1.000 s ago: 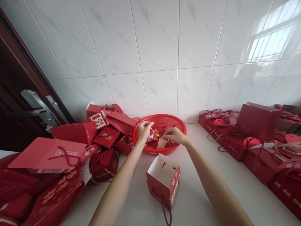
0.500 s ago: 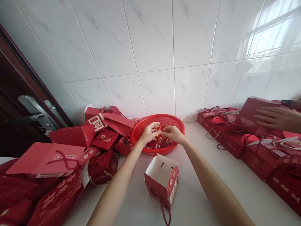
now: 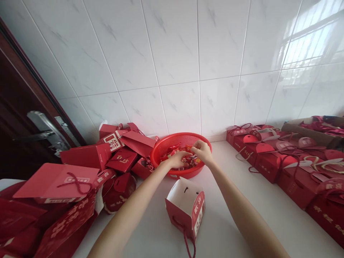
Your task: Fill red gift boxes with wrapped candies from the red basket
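A round red plastic basket (image 3: 180,135) holds a heap of small red wrapped candies (image 3: 175,147). My left hand (image 3: 179,159) reaches down into it, fingers stretched out over the candies, their tips partly hidden. Over the basket's right side, my right hand (image 3: 202,152) has its fingers curled in a pinch; what lies between them is hidden. Nearer to me stands a small red box (image 3: 179,211) with a white inside, its top open and a dark red cord hanging down its front.
Red cardboard boxes (image 3: 80,157) lie in a loose pile at the left. Closed red boxes with cord handles (image 3: 291,186) stand in rows at the right, with an open carton (image 3: 306,135) behind them. A tiled wall (image 3: 177,104) backs the white tabletop (image 3: 228,211); a door handle (image 3: 40,135) is at far left.
My hands have parted from near each other above the basket: the left has gone down into the candies, the right slightly rightward. The other person's hand and the box it held have left view.
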`<state>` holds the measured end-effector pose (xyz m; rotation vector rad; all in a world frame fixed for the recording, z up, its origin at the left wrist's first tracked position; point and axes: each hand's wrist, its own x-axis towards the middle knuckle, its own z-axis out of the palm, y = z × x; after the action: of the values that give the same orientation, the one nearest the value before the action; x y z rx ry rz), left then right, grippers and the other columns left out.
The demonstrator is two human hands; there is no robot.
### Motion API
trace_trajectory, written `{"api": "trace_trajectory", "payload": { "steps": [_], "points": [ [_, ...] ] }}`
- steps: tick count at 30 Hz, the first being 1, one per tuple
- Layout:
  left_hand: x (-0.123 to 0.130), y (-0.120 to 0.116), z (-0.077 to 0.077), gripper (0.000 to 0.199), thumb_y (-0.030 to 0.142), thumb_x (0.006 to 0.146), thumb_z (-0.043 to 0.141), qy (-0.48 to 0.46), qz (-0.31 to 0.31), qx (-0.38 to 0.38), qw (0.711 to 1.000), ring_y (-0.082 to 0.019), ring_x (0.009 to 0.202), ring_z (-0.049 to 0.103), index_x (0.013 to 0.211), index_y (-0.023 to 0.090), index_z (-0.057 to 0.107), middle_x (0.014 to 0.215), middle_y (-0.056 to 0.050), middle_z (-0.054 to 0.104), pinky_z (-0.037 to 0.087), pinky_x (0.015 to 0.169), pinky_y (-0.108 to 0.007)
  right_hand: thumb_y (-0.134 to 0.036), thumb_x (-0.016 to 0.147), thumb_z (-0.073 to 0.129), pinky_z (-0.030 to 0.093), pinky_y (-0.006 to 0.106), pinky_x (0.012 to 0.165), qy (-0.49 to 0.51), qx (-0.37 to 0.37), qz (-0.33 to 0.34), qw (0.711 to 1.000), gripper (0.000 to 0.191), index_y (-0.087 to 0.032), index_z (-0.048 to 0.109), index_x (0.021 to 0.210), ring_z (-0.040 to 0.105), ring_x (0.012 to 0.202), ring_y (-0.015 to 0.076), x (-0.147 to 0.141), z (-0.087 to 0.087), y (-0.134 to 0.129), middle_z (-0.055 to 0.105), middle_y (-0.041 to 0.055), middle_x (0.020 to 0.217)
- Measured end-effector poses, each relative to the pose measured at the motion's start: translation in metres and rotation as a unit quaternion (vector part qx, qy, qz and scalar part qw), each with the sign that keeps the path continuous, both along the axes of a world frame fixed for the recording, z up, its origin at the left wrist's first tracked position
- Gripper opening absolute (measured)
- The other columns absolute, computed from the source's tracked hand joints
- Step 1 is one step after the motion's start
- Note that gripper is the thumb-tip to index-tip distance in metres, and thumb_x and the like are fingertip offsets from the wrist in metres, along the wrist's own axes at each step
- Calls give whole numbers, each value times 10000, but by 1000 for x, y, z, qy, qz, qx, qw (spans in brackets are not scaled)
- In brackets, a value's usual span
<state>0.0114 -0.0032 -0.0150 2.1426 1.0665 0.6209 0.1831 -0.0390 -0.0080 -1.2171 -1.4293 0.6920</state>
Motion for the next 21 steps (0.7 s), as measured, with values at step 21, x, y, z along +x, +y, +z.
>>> {"api": "trace_trajectory", "payload": {
  "steps": [21],
  "points": [
    [-4,5,6,296,453,833,620,-176,113,142,968,-206,793,698,831,163,680,829,-68,745,553,757,-318,-238,649,637,466,241,489,216,-62,75,971,271,-199,557,904,574,482,117,5,3,5,603,-60,598]
  ]
}}
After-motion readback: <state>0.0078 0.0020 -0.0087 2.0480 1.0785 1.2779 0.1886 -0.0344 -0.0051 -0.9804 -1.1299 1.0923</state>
